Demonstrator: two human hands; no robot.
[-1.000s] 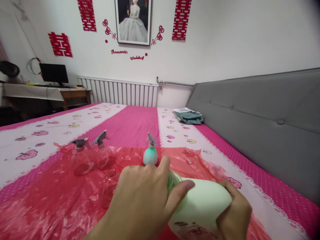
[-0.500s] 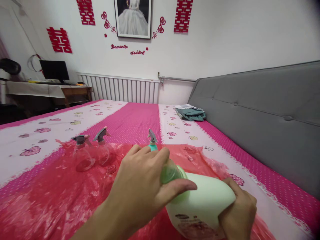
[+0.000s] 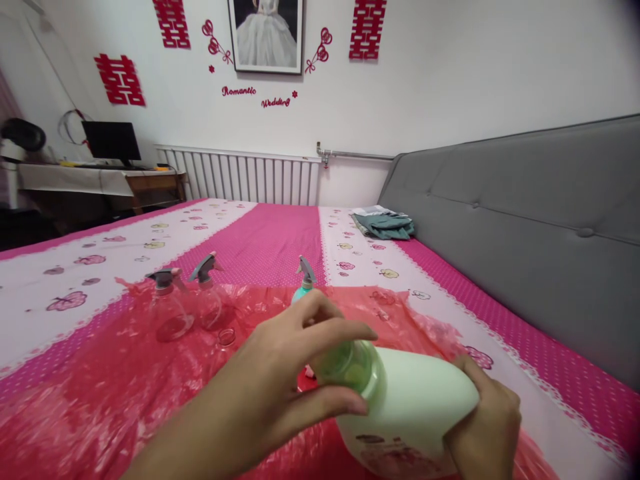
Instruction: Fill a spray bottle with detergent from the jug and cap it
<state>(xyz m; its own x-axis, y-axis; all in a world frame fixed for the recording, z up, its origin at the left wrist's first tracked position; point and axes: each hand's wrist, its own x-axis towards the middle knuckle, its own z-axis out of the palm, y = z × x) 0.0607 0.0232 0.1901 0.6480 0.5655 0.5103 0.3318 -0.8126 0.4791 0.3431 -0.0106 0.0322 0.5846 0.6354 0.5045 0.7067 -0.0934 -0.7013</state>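
Observation:
A pale green detergent bottle (image 3: 415, 387) lies tilted in front of me, its capped end towards the left. My right hand (image 3: 485, 420) is closed round its handle side, with the fingers partly hidden behind it. On the see-through green cap (image 3: 357, 367), my left hand (image 3: 285, 360) has its thumb below and its fingers above. Beyond that hand stands a teal spray bottle (image 3: 302, 292) with a grey trigger head, its lower part hidden. Two clear spray bottles (image 3: 170, 323) (image 3: 210, 307) stand to the left. Nearer is a clear bottle neck (image 3: 226, 337) with no spray head.
Red plastic sheeting (image 3: 110, 380) covers the near part of the pink bed (image 3: 280, 233). Folded clothes (image 3: 384, 224) lie by the grey headboard (image 3: 525, 187) on the right. A radiator (image 3: 240, 175) runs along the far wall; a desk with a monitor (image 3: 111, 141) stands at left.
My left hand has turned on the cap: its thumb has dropped lower and its fingers have opened out over the top. The bottle has shifted slightly right in my right hand.

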